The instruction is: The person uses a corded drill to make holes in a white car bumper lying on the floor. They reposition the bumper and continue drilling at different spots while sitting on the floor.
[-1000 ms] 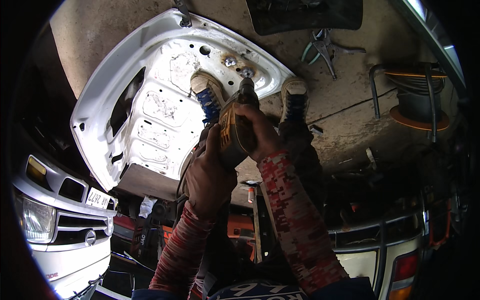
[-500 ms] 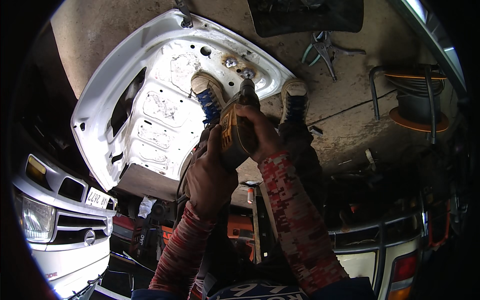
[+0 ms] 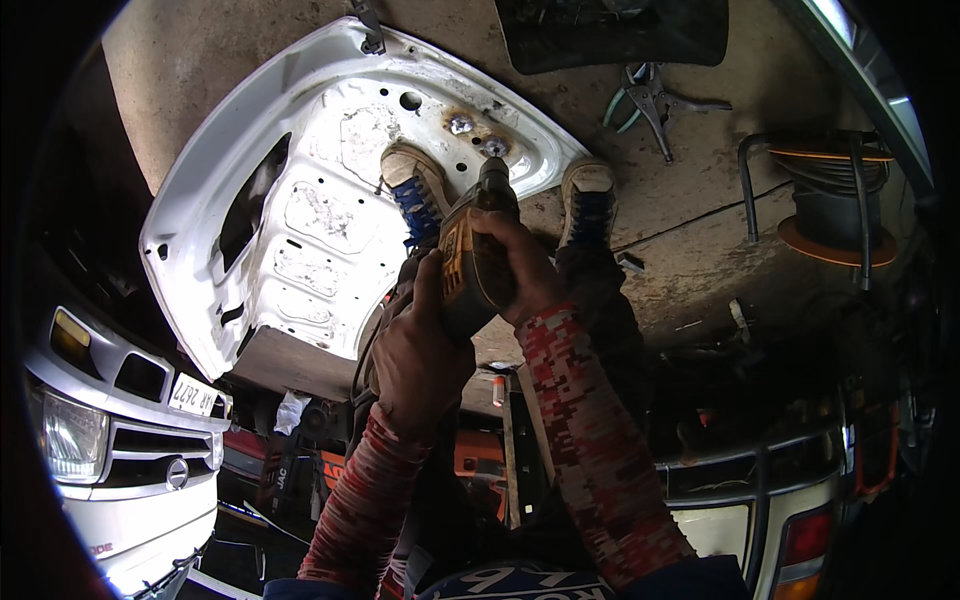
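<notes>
A: What does each grip hold?
B: The right hand (image 3: 515, 270) is closed around the body of a yellow-and-black power tool (image 3: 475, 255); the left hand (image 3: 415, 350) is closed around its rear handle. Two hands likely serve to steady the tool and press along its axis.

A: Where does the tool point?
B: Its nose (image 3: 495, 180) meets the white car panel (image 3: 310, 200) near that panel's far edge, just beside a scorched, rusty spot (image 3: 460, 124). The exact contact point is too small to make out.

A: Why is the panel on the floor?
B: It lies inner face up on the concrete floor (image 3: 700, 230), so its holes and ribs are open to the tool. The left shoe (image 3: 415, 185) stands on the panel, probably to pin it down; the right shoe (image 3: 590, 200) rests on the floor at the panel's far edge.

A: What surrounds the work?
B: Pliers (image 3: 655, 100) lie on the floor beyond the panel, apart from it. A cable reel (image 3: 825, 195) stands toward the right. A white vehicle's front (image 3: 110, 450) occupies the lower left corner of the view.
</notes>
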Demonstrator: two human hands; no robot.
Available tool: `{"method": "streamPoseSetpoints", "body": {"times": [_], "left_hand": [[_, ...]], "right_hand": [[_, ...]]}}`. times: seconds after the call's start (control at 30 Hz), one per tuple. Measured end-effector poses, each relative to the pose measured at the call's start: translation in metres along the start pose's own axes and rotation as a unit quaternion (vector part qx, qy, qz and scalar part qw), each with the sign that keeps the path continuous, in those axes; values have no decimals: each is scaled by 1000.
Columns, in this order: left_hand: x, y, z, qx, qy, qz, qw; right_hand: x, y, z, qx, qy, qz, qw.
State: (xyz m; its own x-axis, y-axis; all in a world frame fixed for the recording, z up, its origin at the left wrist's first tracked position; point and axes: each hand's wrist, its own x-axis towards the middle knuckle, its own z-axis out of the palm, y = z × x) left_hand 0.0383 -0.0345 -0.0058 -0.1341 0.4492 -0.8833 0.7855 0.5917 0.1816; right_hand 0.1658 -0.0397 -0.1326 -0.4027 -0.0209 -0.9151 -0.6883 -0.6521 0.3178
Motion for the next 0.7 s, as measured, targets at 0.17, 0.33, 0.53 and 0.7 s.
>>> {"method": "streamPoseSetpoints", "body": {"times": [0.17, 0.33, 0.53, 0.7], "left_hand": [[-1, 1, 1, -7, 3, 8, 1000], [0, 2, -1, -8, -7, -6, 1000], [1, 3, -1, -2, -8, -11, 1000], [3, -3, 3, 26, 45, 50, 997]], "right_hand": [[3, 2, -4, -6, -17, -10, 1000], [3, 1, -1, 4, -8, -11, 1000], [-2, -1, 1, 1, 2, -18, 1000], [3, 2, -3, 1, -8, -24, 1000]]}}
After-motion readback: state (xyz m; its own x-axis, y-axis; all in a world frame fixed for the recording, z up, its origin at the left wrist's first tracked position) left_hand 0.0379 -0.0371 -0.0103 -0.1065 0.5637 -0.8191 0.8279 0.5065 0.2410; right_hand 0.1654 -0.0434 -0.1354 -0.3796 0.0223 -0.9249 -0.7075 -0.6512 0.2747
